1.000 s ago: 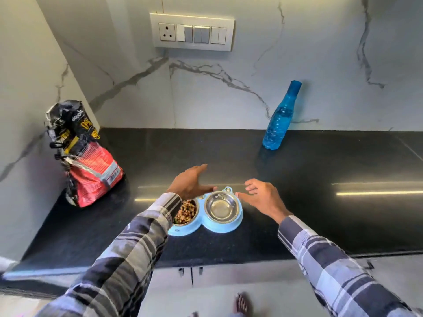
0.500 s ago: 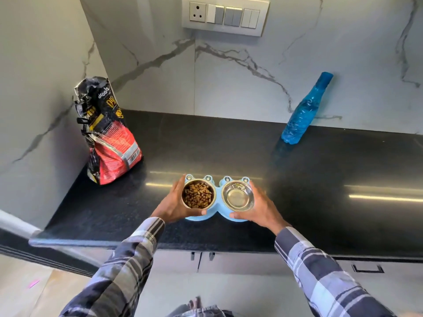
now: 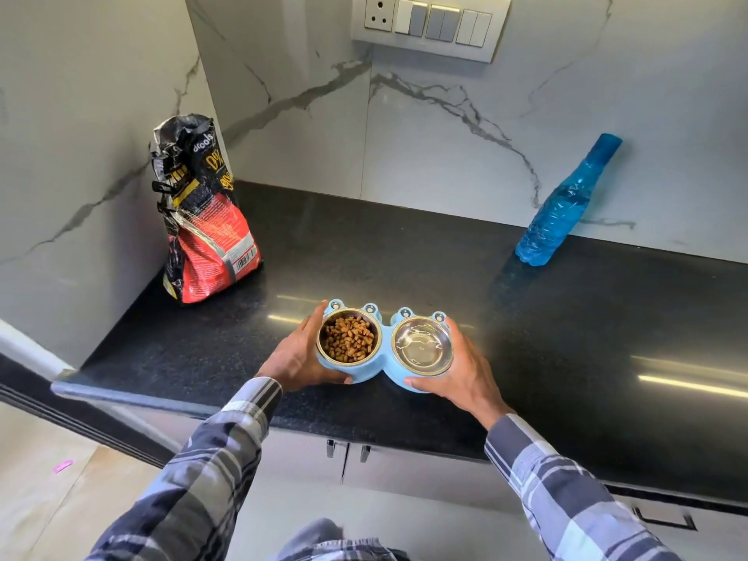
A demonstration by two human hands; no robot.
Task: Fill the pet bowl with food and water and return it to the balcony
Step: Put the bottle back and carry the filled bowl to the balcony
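Note:
A light blue double pet bowl (image 3: 386, 364) with two steel cups is held above the black counter (image 3: 566, 338) near its front edge. The left cup holds brown kibble (image 3: 349, 338). The right cup (image 3: 423, 346) looks shiny with clear water. My left hand (image 3: 295, 358) grips the bowl's left end, fingers wrapped around the side and thumb under the front. My right hand (image 3: 465, 368) grips the right end the same way.
A red and black pet food bag (image 3: 202, 220) stands in the counter's left corner against the marble wall. A blue water bottle (image 3: 562, 204) stands at the back right. A switch panel (image 3: 425, 24) is on the wall. Cabinet doors with handles (image 3: 348, 453) lie below the counter.
A second ago both hands were open over the bowl. They have since closed on its two ends. The view has shifted back and left.

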